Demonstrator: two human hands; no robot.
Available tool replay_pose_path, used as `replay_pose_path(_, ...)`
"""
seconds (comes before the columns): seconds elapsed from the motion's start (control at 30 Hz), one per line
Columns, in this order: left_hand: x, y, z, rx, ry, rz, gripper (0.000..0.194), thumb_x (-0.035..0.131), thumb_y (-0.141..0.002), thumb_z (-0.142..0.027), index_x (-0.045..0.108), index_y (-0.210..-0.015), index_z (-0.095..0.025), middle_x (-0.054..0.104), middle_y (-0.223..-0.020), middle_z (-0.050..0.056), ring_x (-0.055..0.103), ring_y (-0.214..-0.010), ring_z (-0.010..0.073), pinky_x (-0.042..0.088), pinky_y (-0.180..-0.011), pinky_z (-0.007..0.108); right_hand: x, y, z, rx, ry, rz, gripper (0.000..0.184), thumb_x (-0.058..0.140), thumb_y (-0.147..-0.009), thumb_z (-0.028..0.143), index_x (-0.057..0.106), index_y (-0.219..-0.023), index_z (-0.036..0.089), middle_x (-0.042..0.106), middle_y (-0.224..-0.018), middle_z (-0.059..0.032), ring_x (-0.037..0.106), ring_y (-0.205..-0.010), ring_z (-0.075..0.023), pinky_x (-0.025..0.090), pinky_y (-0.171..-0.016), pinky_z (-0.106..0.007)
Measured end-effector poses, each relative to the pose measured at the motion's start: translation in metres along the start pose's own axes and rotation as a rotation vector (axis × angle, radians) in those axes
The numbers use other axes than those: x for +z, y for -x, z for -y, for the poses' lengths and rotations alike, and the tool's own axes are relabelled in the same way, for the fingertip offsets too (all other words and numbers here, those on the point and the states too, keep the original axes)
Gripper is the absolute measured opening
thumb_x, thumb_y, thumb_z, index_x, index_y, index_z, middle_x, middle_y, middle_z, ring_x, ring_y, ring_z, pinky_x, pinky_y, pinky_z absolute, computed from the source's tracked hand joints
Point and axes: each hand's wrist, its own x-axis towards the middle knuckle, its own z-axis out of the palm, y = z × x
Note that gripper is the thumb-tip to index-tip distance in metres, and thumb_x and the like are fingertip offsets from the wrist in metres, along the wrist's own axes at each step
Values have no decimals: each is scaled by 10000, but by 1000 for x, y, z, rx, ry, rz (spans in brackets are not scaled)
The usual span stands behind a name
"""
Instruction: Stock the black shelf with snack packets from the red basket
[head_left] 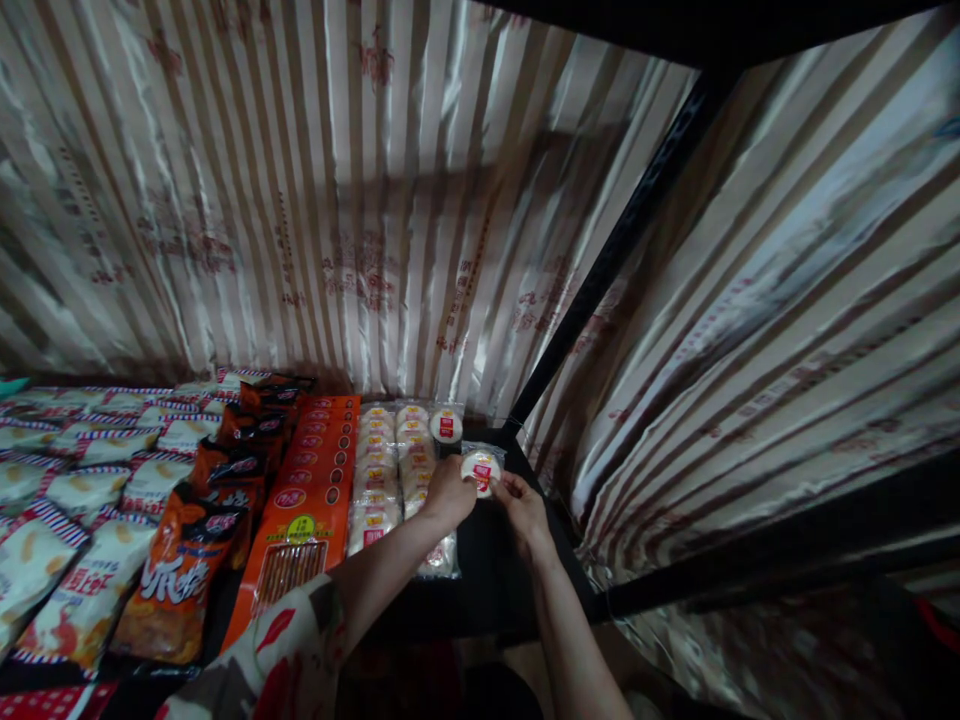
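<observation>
Between my two hands is a clear-wrapped round white cracker packet (481, 472) with a red and yellow label. My left hand (450, 492) grips its left edge with closed fingers. On its right edge, the fingers and thumb of my right hand (521, 508) pinch the wrapper. One matching packet (446, 427) lies at the back of the black shelf (491, 580), just behind the held one. To the left, two overlapping rows of the same cracker packets (377, 470) run front to back, partly hidden by my left forearm.
Orange snack packs (319, 480) overlap in a row left of the crackers. Beyond them are black-and-orange bags (180, 570) and white snack bags (90, 590). A black shelf post (615, 245) slants up at the right. Striped, crinkled sheeting (300, 200) hangs behind.
</observation>
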Motion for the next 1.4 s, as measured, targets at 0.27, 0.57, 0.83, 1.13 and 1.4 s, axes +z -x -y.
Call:
replay_pose_path(0.27, -4, -16, 1, 248, -425, -4, 326, 451, -740, -119, 616, -1019, -81, 610, -1092, 182, 491, -1116, 284, 323, -992, 385, 8, -45, -17, -10, 142, -26, 347, 716, -494, 383, 648, -741, 150, 654, -634, -1, 578, -573, -140, 455, -570, -252)
replay_pose_path(0.57, -7, -27, 19, 342, -814, 102, 413, 360, -812, -287, 564, -1132, -123, 446, -1340, 95, 128, -1352, 257, 147, -1095, 459, 17, -81, -36, -120, 503, -54, 253, 616, -595, 394, 678, -742, 197, 696, -672, -6, 625, -603, -162, 463, -557, -242)
replay_pose_path(0.83, -11, -31, 24, 336, -859, 100, 461, 298, -852, -312, 499, -1215, -110, 365, -1402, 97, 124, -1352, 248, 140, -1093, 459, 33, -97, -38, -141, 592, -46, 231, 598, -629, 370, 692, -777, 220, 701, -690, 7, 630, -619, -153, 469, -584, -238)
replay_pose_path(1.13, -10, -36, 31, 323, -869, 113, 502, 281, -860, -323, 444, -1269, -81, 327, -1421, 115, 156, -1349, 256, 147, -1088, 458, 51, -98, -29, -106, 759, -15, 254, 574, -683, 371, 693, -859, 231, 701, -775, -2, 635, -719, -161, 456, -652, -243)
replay_pose_path(1.4, -7, -43, 43, 366, -905, 84, 484, 266, -875, -335, 470, -1247, -102, 391, -1386, 106, 157, -1348, 255, 118, -1089, 487, 56, -94, -22, -82, 903, 13, 267, 537, -747, 355, 675, -945, 240, 698, -857, -19, 635, -794, -172, 453, -691, -248)
